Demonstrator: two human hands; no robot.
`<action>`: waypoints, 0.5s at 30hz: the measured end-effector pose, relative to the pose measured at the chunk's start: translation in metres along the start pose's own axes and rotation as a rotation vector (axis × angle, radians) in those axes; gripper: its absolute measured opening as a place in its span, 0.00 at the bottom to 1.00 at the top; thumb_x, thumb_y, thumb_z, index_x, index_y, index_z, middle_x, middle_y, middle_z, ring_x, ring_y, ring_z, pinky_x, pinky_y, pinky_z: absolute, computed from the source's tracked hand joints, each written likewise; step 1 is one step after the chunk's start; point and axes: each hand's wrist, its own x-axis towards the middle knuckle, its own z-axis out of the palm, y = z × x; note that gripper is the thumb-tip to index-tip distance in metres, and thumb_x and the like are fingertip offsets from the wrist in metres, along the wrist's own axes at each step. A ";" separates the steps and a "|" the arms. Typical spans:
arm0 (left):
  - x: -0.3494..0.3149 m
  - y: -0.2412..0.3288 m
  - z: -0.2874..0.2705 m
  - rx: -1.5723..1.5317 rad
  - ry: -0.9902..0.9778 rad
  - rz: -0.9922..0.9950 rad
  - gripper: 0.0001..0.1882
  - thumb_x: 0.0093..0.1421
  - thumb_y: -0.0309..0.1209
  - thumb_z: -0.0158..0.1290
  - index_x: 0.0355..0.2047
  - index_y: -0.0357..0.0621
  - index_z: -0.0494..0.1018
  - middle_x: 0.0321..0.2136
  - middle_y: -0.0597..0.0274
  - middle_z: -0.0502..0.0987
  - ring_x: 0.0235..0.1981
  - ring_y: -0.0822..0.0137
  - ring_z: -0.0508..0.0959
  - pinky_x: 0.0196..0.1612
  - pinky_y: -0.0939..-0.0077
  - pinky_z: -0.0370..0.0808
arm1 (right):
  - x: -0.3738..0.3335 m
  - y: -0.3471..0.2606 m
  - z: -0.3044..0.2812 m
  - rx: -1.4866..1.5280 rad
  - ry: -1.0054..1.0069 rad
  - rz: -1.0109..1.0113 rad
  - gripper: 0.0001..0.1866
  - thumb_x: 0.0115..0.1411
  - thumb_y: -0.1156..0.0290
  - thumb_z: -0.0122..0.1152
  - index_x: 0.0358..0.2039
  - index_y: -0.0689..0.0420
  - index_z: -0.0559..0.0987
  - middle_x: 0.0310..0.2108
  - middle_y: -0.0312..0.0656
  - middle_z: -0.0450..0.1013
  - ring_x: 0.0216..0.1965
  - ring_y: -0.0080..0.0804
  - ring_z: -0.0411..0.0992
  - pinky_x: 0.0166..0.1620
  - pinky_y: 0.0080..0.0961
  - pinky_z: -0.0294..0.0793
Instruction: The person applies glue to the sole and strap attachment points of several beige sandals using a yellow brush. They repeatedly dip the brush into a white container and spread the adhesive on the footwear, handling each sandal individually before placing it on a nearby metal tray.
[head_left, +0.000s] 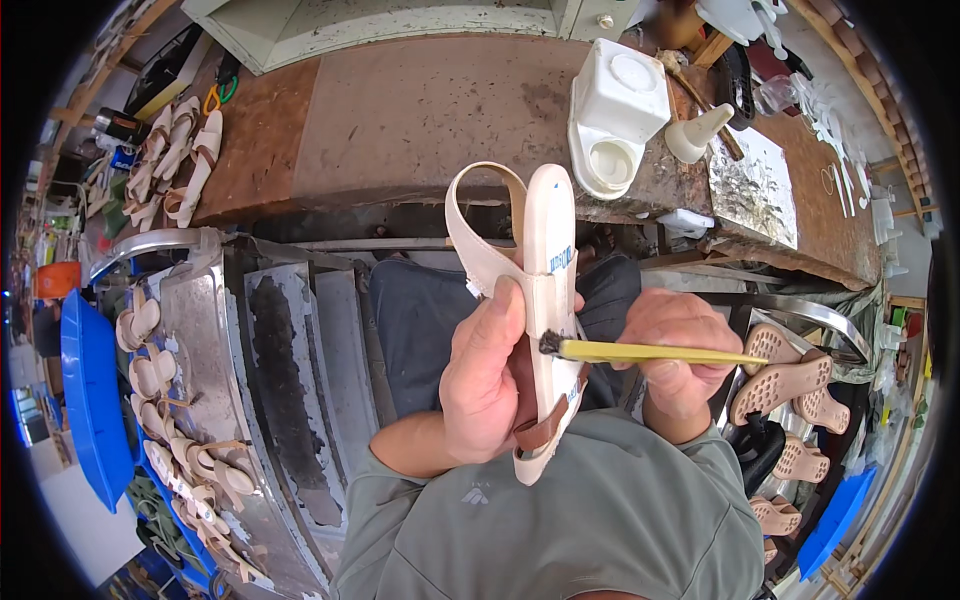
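My left hand [485,375] is wrapped round the middle of a cream sandal [550,225], held up in front of my lap. The sandal has a looped back strap at its upper end and a brown strap at its lower end. Between the fingers of my right hand [680,350] is a slim yellow-handled brush [650,353]. Its dark bristle tip points left and lies at the edge of the sandal, by the middle; whether it touches cannot be told.
On the brown workbench [420,120] stand a white plastic dispenser [625,110] and a cream nozzle-shaped container [700,132]. More sandals lie on the left bench [195,330] and at the far left [195,165]. Tan soles [785,385] are stacked at the right, near a blue tray [838,522].
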 end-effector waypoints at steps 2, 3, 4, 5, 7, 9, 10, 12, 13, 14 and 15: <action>-0.005 0.002 0.004 0.016 0.003 0.012 0.25 0.65 0.47 0.32 0.49 0.38 0.62 0.32 0.57 0.72 0.27 0.69 0.75 0.28 0.74 0.73 | 0.008 -0.002 -0.002 -0.026 -0.006 -0.010 0.08 0.48 0.78 0.59 0.31 0.67 0.77 0.23 0.46 0.74 0.21 0.33 0.71 0.26 0.28 0.70; -0.006 0.002 0.005 0.025 0.004 0.012 0.26 0.65 0.47 0.32 0.49 0.37 0.62 0.31 0.57 0.72 0.27 0.69 0.75 0.28 0.74 0.73 | 0.012 -0.002 -0.004 -0.041 -0.003 -0.013 0.08 0.49 0.78 0.59 0.31 0.66 0.77 0.23 0.45 0.74 0.21 0.32 0.70 0.25 0.27 0.70; -0.007 0.001 0.009 -0.007 0.044 0.024 0.25 0.65 0.47 0.32 0.48 0.37 0.62 0.31 0.57 0.72 0.26 0.69 0.75 0.27 0.75 0.72 | 0.018 -0.006 0.002 -0.047 0.094 0.081 0.07 0.50 0.77 0.58 0.31 0.66 0.77 0.21 0.44 0.74 0.21 0.31 0.70 0.25 0.26 0.69; -0.007 0.000 0.013 -0.039 0.086 0.037 0.25 0.65 0.47 0.32 0.48 0.36 0.62 0.30 0.56 0.72 0.26 0.69 0.74 0.27 0.75 0.72 | 0.025 -0.001 0.004 -0.036 0.130 0.039 0.07 0.50 0.78 0.57 0.32 0.65 0.77 0.21 0.44 0.74 0.20 0.32 0.70 0.25 0.25 0.68; -0.010 0.001 0.012 -0.064 0.061 0.055 0.24 0.65 0.47 0.32 0.48 0.38 0.62 0.33 0.56 0.71 0.30 0.68 0.74 0.30 0.73 0.73 | 0.031 0.007 0.003 -0.070 0.079 -0.092 0.08 0.50 0.79 0.57 0.32 0.66 0.76 0.22 0.45 0.74 0.21 0.33 0.71 0.25 0.26 0.69; -0.013 0.002 0.001 -0.043 -0.053 0.056 0.24 0.65 0.47 0.32 0.50 0.42 0.62 0.38 0.55 0.71 0.36 0.67 0.73 0.35 0.71 0.74 | 0.021 0.005 0.014 0.032 0.082 -0.168 0.08 0.50 0.80 0.58 0.32 0.67 0.76 0.24 0.47 0.74 0.22 0.34 0.72 0.26 0.28 0.70; -0.013 0.002 -0.002 -0.032 -0.104 0.069 0.24 0.65 0.47 0.32 0.50 0.43 0.62 0.40 0.55 0.71 0.37 0.66 0.73 0.36 0.71 0.74 | 0.015 0.004 0.019 0.019 0.077 -0.160 0.08 0.49 0.80 0.58 0.31 0.68 0.75 0.25 0.49 0.74 0.23 0.37 0.72 0.26 0.29 0.70; -0.013 0.006 -0.002 -0.057 -0.103 0.076 0.24 0.65 0.47 0.31 0.50 0.42 0.62 0.39 0.55 0.71 0.36 0.67 0.73 0.36 0.72 0.74 | 0.006 0.003 0.021 -0.024 0.010 -0.193 0.09 0.49 0.80 0.59 0.33 0.68 0.75 0.26 0.50 0.74 0.24 0.37 0.73 0.26 0.28 0.70; -0.013 0.006 -0.003 -0.070 -0.103 0.076 0.24 0.65 0.47 0.31 0.50 0.42 0.62 0.38 0.55 0.71 0.36 0.67 0.73 0.35 0.72 0.74 | 0.002 0.002 0.020 -0.048 -0.017 -0.199 0.10 0.49 0.80 0.59 0.33 0.68 0.74 0.27 0.50 0.74 0.25 0.37 0.73 0.26 0.28 0.69; -0.012 0.006 -0.004 -0.033 -0.085 0.102 0.24 0.66 0.47 0.30 0.50 0.41 0.62 0.38 0.55 0.71 0.35 0.66 0.74 0.36 0.72 0.74 | 0.000 0.002 0.020 -0.060 -0.023 -0.216 0.10 0.49 0.80 0.59 0.34 0.68 0.74 0.27 0.50 0.74 0.25 0.37 0.73 0.26 0.28 0.69; -0.012 0.006 -0.004 -0.022 -0.081 0.102 0.24 0.66 0.46 0.30 0.50 0.41 0.62 0.38 0.55 0.71 0.35 0.66 0.74 0.36 0.72 0.74 | -0.002 0.001 0.020 -0.073 -0.027 -0.229 0.11 0.49 0.80 0.59 0.34 0.68 0.74 0.27 0.50 0.74 0.25 0.37 0.73 0.26 0.27 0.69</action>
